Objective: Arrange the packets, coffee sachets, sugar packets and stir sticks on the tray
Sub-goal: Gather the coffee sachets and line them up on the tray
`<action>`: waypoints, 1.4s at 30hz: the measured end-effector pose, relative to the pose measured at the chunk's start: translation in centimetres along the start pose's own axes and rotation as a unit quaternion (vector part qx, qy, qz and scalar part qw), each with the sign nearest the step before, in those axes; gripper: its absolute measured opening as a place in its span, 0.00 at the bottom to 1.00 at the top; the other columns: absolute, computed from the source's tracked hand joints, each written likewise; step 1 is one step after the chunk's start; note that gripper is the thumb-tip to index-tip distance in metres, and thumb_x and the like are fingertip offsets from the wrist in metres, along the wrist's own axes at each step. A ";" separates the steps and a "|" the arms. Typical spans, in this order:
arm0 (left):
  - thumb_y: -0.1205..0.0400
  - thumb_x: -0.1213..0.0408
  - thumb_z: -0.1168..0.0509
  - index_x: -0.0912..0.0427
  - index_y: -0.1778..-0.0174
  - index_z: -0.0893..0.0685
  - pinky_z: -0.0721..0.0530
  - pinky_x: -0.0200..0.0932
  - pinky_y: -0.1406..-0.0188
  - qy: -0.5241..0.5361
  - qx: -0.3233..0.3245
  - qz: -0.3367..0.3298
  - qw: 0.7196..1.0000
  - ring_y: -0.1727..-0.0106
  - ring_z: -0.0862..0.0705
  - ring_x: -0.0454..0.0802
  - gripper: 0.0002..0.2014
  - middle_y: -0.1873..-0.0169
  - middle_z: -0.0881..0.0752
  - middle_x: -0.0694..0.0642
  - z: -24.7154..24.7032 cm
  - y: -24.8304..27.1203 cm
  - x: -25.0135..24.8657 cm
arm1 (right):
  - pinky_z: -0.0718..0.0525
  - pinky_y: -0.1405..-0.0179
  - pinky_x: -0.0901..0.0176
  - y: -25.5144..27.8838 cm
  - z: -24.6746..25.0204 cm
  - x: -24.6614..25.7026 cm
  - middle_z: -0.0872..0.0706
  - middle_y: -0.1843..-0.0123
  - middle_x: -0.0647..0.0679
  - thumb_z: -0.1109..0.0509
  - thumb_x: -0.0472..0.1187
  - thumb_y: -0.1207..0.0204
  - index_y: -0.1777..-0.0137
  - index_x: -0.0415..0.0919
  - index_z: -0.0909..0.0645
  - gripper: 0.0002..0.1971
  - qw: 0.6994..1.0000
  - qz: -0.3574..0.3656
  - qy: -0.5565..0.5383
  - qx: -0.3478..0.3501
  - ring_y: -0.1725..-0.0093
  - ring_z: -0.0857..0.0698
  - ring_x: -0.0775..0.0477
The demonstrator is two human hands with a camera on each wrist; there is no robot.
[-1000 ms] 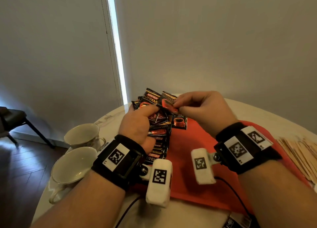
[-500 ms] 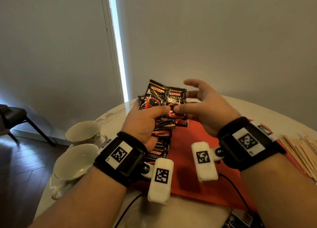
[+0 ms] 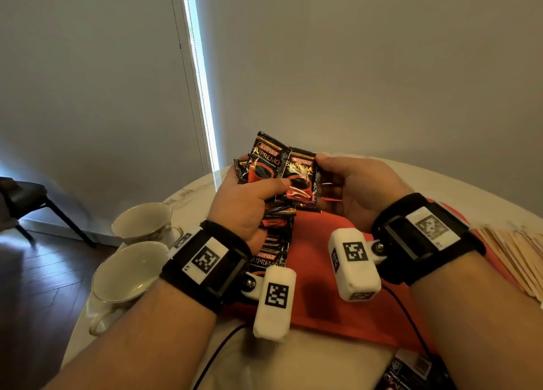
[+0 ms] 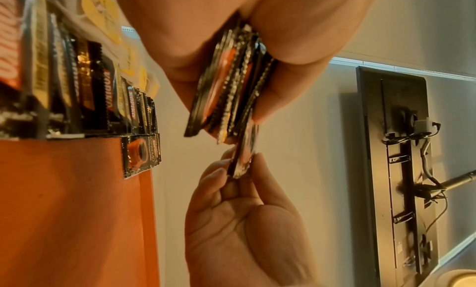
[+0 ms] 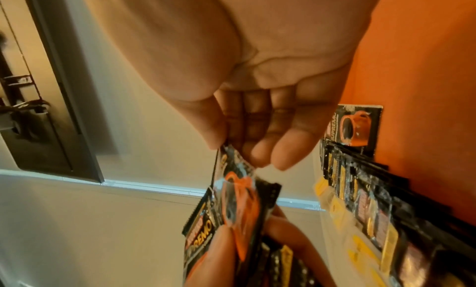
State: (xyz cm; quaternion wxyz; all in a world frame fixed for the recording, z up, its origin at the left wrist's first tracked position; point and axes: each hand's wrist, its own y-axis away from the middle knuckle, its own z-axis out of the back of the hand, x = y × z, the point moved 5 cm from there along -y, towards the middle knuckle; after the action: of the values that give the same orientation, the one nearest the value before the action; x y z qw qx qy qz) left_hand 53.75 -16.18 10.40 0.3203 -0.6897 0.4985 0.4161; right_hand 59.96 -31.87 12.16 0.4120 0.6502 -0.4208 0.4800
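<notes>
My left hand [image 3: 246, 201] grips a fanned stack of black-and-red coffee sachets [image 3: 266, 165] [image 4: 229, 88], raised above the orange tray [image 3: 323, 287]. My right hand [image 3: 352, 184] pinches the edge of the front sachet [image 3: 301, 178] [image 4: 244, 157] [image 5: 239, 189] of that stack between thumb and fingers. A row of overlapping coffee sachets [image 3: 274, 243] [image 5: 373, 199] lies along the tray's left side, and one single sachet [image 4: 141, 155] [image 5: 352, 128] lies flat at the row's far end. Wooden stir sticks [image 3: 517, 257] lie to the right of the tray.
Two empty white cups [image 3: 144, 222] [image 3: 126, 275] stand at the table's left edge. A dark packet [image 3: 408, 372] lies near the front edge. Yellow packets [image 5: 335, 208] lie beyond the sachet row. A dark chair [image 3: 26, 196] is on the floor to the left.
Both hands have lifted the sachet stack off the tray area. My right hand opened briefly half a second ago and now pinches the front sachet.
</notes>
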 end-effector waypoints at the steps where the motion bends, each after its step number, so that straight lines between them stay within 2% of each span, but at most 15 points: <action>1: 0.24 0.83 0.27 0.67 0.29 0.20 0.12 0.82 0.48 0.000 -0.006 -0.004 1.000 0.46 0.08 0.76 0.26 0.42 0.10 0.74 0.1 -0.1 0.0 | 0.13 0.72 0.60 0.1 -0.1 0.1 0.12 0.55 0.42 0.29 0.38 0.17 0.38 0.34 0.15 0.11 1.000 0.005 0.007 0.013 0.64 0.14 0.49; 4: 0.26 0.78 0.23 0.65 0.30 0.19 0.14 0.84 0.46 0.001 -0.030 -0.010 1.000 0.45 0.08 0.75 0.28 0.43 0.09 0.71 0.4 -0.3 0.1 | 0.11 0.68 0.59 0.4 -0.2 0.5 0.09 0.62 0.43 0.30 0.27 0.20 0.49 0.35 0.14 0.06 0.999 0.017 0.034 0.036 0.70 0.13 0.52; 5: 0.26 0.78 0.23 0.64 0.30 0.19 0.14 0.84 0.47 0.006 -0.035 -0.010 0.999 0.46 0.08 0.74 0.27 0.43 0.09 0.71 0.4 -0.3 0.1 | 0.11 0.67 0.58 0.2 0.1 0.6 0.09 0.61 0.43 0.30 0.25 0.21 0.49 0.35 0.14 0.07 0.999 0.020 0.032 0.027 0.69 0.13 0.51; 7: 0.24 0.79 0.23 0.63 0.32 0.19 0.13 0.83 0.50 0.011 -0.056 -0.006 0.998 0.48 0.07 0.73 0.25 0.44 0.08 0.70 0.5 -0.3 0.1 | 0.11 0.65 0.58 -0.6 1.0 0.5 0.09 0.57 0.42 0.29 0.26 0.21 0.44 0.34 0.14 0.08 1.000 0.020 0.007 -0.007 0.67 0.12 0.51; 9: 0.24 0.79 0.24 0.62 0.34 0.19 0.12 0.83 0.53 0.008 -0.071 0.002 0.997 0.50 0.07 0.73 0.24 0.45 0.08 0.69 0.8 -0.4 0.1 | 0.12 0.70 0.61 -1.8 2.3 -0.1 0.10 0.59 0.43 0.28 0.28 0.21 0.44 0.35 0.14 0.08 0.998 0.004 -0.021 -0.059 0.69 0.13 0.53; 12: 0.24 0.78 0.23 0.61 0.34 0.20 0.13 0.84 0.54 0.000 -0.080 0.006 0.997 0.50 0.07 0.73 0.23 0.45 0.08 0.69 1.1 -0.5 0.0 | 0.15 0.78 0.62 -3.9 4.5 -2.0 0.13 0.63 0.43 0.30 0.26 0.20 0.52 0.34 0.16 0.05 0.990 -0.049 0.009 -0.129 0.70 0.15 0.51; 17: 0.23 0.77 0.24 0.60 0.34 0.20 0.13 0.85 0.53 -0.006 -0.073 0.005 0.997 0.50 0.07 0.72 0.23 0.46 0.08 0.68 1.0 -0.5 0.0 | 0.15 0.81 0.58 -5.8 6.0 -4.2 0.13 0.60 0.38 0.32 0.20 0.22 0.46 0.28 0.17 0.09 0.975 -0.103 0.118 -0.160 0.66 0.14 0.44; 20: 0.23 0.78 0.24 0.60 0.35 0.21 0.13 0.85 0.53 -0.006 -0.069 0.007 0.998 0.48 0.07 0.74 0.22 0.44 0.08 0.70 0.9 -0.5 0.0 | 0.13 0.78 0.54 -6.3 5.7 -4.0 0.13 0.61 0.35 0.28 0.19 0.24 0.57 0.27 0.18 0.05 0.970 -0.105 0.161 -0.152 0.66 0.12 0.41; 23: 0.24 0.78 0.24 0.60 0.37 0.20 0.14 0.86 0.52 -0.008 -0.071 0.007 0.997 0.48 0.07 0.74 0.21 0.45 0.08 0.69 0.9 -0.6 0.2 | 0.11 0.70 0.53 -6.7 5.2 -4.2 0.12 0.62 0.36 0.26 0.21 0.24 0.59 0.28 0.17 0.06 0.967 -0.111 0.181 -0.142 0.65 0.12 0.43; 25: 0.24 0.78 0.24 0.60 0.37 0.19 0.14 0.86 0.53 -0.007 -0.073 0.006 0.997 0.49 0.07 0.74 0.21 0.45 0.08 0.69 1.1 -0.7 0.2 | 0.10 0.71 0.57 -6.8 5.0 -4.3 0.12 0.64 0.37 0.25 0.22 0.24 0.59 0.29 0.16 0.05 0.966 -0.116 0.185 -0.135 0.66 0.12 0.45; 29: 0.24 0.77 0.23 0.59 0.37 0.19 0.13 0.84 0.52 -0.008 -0.077 0.006 0.997 0.50 0.07 0.72 0.22 0.46 0.07 0.67 1.3 -0.8 0.1 | 0.11 0.67 0.56 -7.0 4.7 -4.1 0.12 0.64 0.37 0.24 0.21 0.26 0.59 0.30 0.17 0.06 0.968 -0.110 0.187 -0.129 0.65 0.11 0.44; 33: 0.24 0.77 0.23 0.59 0.37 0.19 0.13 0.84 0.52 -0.009 -0.077 0.009 0.997 0.49 0.07 0.71 0.22 0.47 0.07 0.66 1.2 -0.7 0.1 | 0.11 0.70 0.57 -6.9 4.6 -4.2 0.11 0.63 0.38 0.24 0.21 0.26 0.59 0.32 0.16 0.08 0.969 -0.095 0.190 -0.125 0.64 0.10 0.44; 39: 0.24 0.77 0.23 0.59 0.37 0.19 0.13 0.84 0.53 -0.021 -0.074 0.007 0.997 0.49 0.07 0.72 0.22 0.46 0.08 0.67 1.0 -0.5 0.1 | 0.12 0.75 0.61 -6.9 4.5 -4.1 0.11 0.60 0.38 0.24 0.24 0.24 0.55 0.32 0.15 0.05 0.970 -0.089 0.193 -0.123 0.64 0.11 0.46; 42: 0.24 0.77 0.24 0.59 0.38 0.19 0.12 0.83 0.51 -0.024 -0.069 0.004 0.997 0.49 0.07 0.72 0.21 0.46 0.08 0.68 1.0 -0.4 0.2 | 0.11 0.72 0.61 -7.0 4.7 -4.3 0.11 0.60 0.39 0.25 0.26 0.22 0.53 0.32 0.14 0.03 0.970 -0.085 0.191 -0.124 0.64 0.12 0.47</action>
State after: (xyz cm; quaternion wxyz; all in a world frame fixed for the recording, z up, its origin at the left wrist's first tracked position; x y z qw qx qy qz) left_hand 53.93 -15.29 9.84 0.2825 -0.6980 0.4633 0.4672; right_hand 67.04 -33.53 6.12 0.6011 0.5236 -0.3336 0.5032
